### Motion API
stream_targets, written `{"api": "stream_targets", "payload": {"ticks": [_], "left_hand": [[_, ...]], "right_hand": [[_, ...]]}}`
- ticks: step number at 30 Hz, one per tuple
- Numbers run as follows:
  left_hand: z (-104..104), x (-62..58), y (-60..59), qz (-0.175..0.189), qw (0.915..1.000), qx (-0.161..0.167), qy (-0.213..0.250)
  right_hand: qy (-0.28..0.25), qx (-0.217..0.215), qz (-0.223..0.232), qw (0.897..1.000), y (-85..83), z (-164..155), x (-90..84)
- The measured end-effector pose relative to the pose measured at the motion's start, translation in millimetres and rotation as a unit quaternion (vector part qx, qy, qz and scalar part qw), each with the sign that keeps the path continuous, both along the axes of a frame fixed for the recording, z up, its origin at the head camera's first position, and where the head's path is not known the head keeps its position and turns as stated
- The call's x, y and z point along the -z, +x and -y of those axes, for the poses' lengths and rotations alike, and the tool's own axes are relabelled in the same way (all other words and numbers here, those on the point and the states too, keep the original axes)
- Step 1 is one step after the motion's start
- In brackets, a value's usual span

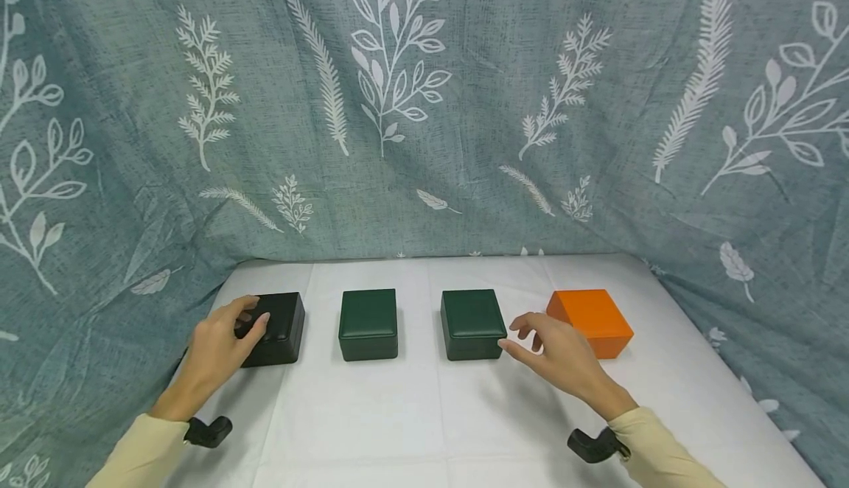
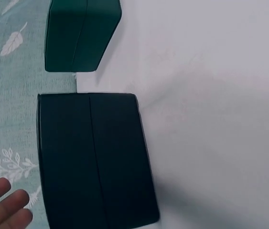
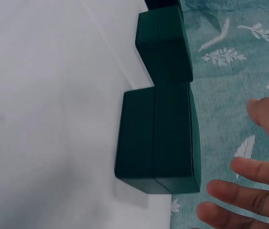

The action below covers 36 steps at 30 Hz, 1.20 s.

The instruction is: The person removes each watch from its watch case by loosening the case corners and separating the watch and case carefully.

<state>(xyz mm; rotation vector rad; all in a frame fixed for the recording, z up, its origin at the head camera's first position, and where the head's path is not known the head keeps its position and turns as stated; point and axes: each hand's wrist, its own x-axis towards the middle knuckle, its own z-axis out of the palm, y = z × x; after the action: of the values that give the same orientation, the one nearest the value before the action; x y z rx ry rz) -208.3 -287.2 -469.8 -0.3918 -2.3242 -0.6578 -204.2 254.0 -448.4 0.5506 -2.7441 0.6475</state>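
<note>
Four closed boxes stand in a row on a white table (image 1: 424, 414): a black box (image 1: 277, 328), two dark green boxes (image 1: 368, 323) (image 1: 472, 322) and an orange box (image 1: 592, 320). My left hand (image 1: 255, 314) lies over the black box's left top edge with relaxed fingers. The left wrist view shows the black box (image 2: 93, 160) with my fingertips (image 2: 4, 206) beside it, holding nothing. My right hand (image 1: 512, 333) hovers with spread fingers between the right green box and the orange box, its thumb close to the green box's corner. The right wrist view shows that green box (image 3: 158, 138) and my straight fingers (image 3: 246, 188) apart from it.
A grey-green cloth (image 1: 424, 105) printed with white leaves hangs behind the table and drapes down both sides. Both arms wear cream sleeves (image 1: 142, 451). The front of the white table lies between my forearms.
</note>
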Motion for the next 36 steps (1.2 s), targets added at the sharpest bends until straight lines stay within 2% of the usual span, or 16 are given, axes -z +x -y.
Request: {"api": "stream_targets", "payload": {"ticks": [9, 14, 20, 26, 30, 36], "left_hand": [[13.4, 3.6, -1.7, 0.018, 0.9990, -0.026, 0.032], [18.1, 6.1, -1.9, 0.042, 0.9977, -0.033, 0.043], [25.9, 11.3, -2.1, 0.066, 0.9947, -0.059, 0.053], [33.9, 16.5, 0.3, 0.132, 0.9860, -0.083, 0.059], [37.8, 15.9, 1.7, 0.180, 0.9777, -0.086, 0.065], [41.6, 15.6, -1.0, 0.209, 0.9716, -0.081, 0.075]], "right_hand": [[-0.009, -0.017, 0.018, 1.000, 4.6, 16.1, 4.0], [-0.024, -0.031, 0.022, 0.999, 5.1, 27.0, 7.0], [-0.032, -0.052, 0.023, 0.998, 5.3, 40.8, 9.3], [-0.042, -0.067, 0.027, 0.997, 5.8, 55.8, 11.6], [-0.046, -0.079, 0.026, 0.995, 4.2, 66.2, 13.4], [-0.056, -0.094, 0.031, 0.993, -0.3, 82.1, 16.8]]}}
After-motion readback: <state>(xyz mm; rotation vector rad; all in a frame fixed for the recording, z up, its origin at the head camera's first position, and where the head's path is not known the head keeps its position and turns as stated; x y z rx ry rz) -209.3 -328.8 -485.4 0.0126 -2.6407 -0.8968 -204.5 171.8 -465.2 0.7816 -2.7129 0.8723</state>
